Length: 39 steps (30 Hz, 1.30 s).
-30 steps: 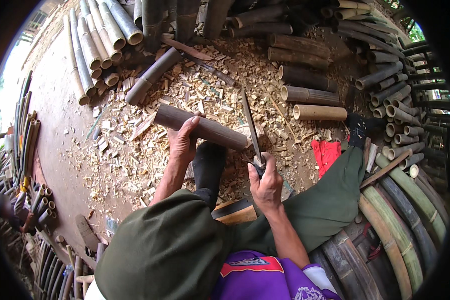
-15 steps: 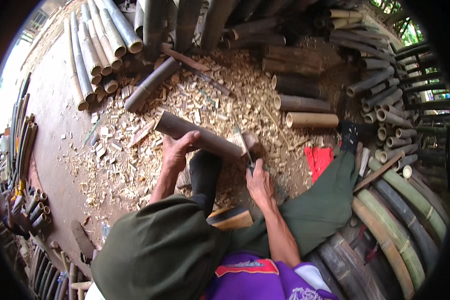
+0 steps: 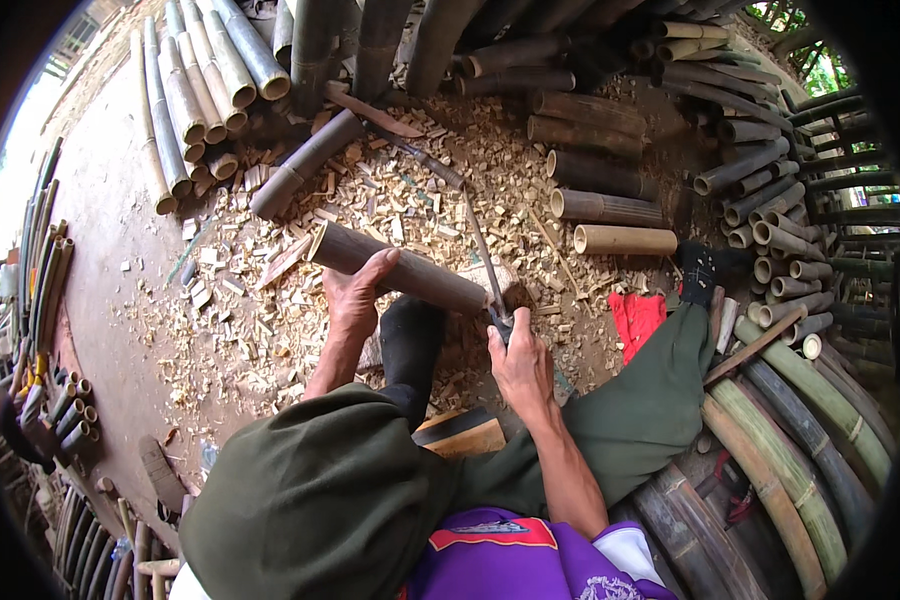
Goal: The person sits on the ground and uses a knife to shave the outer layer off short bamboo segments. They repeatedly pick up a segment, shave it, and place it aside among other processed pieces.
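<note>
My left hand (image 3: 355,300) is closed around a dark bamboo tube (image 3: 400,272), its thumb along the upper side. The tube slants from an open end at the upper left down to its right end, beside a wooden block (image 3: 510,290). In my right hand (image 3: 522,362) is the dark handle of a long knife (image 3: 482,245). Its narrow blade points away from me, and its lower part lies against or right beside the tube's right end. Contact there cannot be made out exactly.
Wood chips (image 3: 260,320) cover the ground. A loose bamboo tube (image 3: 305,165) lies beyond my left hand. Other cut tubes (image 3: 625,240) lie to the right, near my outstretched leg and a red cloth (image 3: 638,325). Long bamboo poles (image 3: 785,480) flank my right side.
The knife has turned, so more of its blade's flat side shows. My right hand has shifted slightly; my left hand and the bamboo tube stay nearly in place.
</note>
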{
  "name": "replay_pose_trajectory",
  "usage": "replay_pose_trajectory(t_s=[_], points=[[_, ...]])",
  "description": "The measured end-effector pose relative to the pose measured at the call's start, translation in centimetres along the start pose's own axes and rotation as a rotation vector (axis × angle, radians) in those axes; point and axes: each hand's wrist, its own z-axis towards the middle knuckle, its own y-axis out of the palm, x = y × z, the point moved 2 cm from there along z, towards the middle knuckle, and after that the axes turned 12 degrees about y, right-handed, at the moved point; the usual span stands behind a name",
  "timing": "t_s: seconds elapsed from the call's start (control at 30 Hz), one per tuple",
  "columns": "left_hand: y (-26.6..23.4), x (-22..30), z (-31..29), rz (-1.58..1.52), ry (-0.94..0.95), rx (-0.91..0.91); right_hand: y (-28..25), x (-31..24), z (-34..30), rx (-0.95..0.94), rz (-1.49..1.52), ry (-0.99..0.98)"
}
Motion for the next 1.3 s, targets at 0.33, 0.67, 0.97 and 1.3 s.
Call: replay_pose_trajectory(t_s=[0.33, 0.67, 0.97, 1.3], points=[[-2.2, -1.0, 1.1, -0.017, 0.132, -0.238, 2.6, 1.7, 0.3, 0.045, -0.056, -0.025], [-0.2, 0.6, -0.6, 0.122, 0.032, -0.191, 2.2, 1.4, -0.3, 0.053, -0.026, -0.006], [-0.4, -0.5, 0.8, 0.091, 0.088, -0.082, -0.6, -1.1, -1.6, 0.238, 0.257, -0.186], [-2.5, -1.3, 0.6, 0.018, 0.172, -0.122, -1.7, -2.8, -2.6, 0.207, 0.253, -0.2]])
